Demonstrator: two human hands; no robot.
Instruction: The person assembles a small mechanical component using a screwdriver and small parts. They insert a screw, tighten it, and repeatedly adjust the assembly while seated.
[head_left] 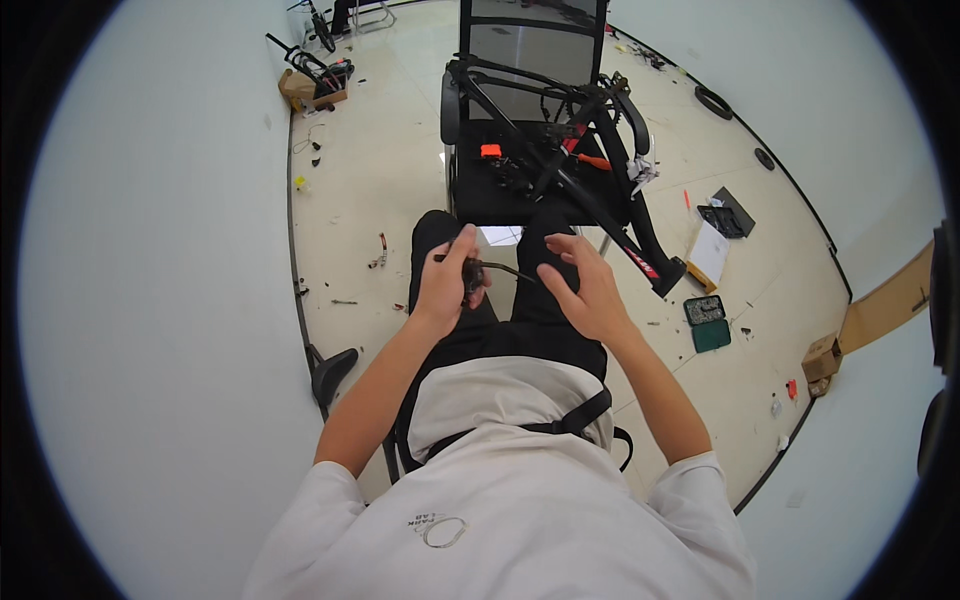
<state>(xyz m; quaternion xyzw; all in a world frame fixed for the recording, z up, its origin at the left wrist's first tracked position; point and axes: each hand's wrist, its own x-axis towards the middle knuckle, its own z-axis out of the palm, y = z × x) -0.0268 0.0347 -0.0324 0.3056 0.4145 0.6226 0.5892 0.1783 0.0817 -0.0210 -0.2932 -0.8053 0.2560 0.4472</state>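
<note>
My left hand (452,283) is closed around a small dark bicycle part (472,276) above my lap. A thin, bent dark rod or cable (510,270) sticks out from it toward the right; the fingers hide most of the part, so I cannot name its exact kind. My right hand (585,287) is held open by the rod's far end, its fingers apart and nothing seen in them. Ahead, a black bicycle frame (590,205) with red marks leans across a black mesh chair (500,205). An orange-handled tool (594,162) and an orange-red block (490,151) lie on the seat.
On the floor to the right are a green case (711,336) of small parts, a black tool case (722,221) and a cardboard box (822,357). A bicycle saddle (333,375) is by the left wall. Another box (325,92) of bicycle parts sits farther back.
</note>
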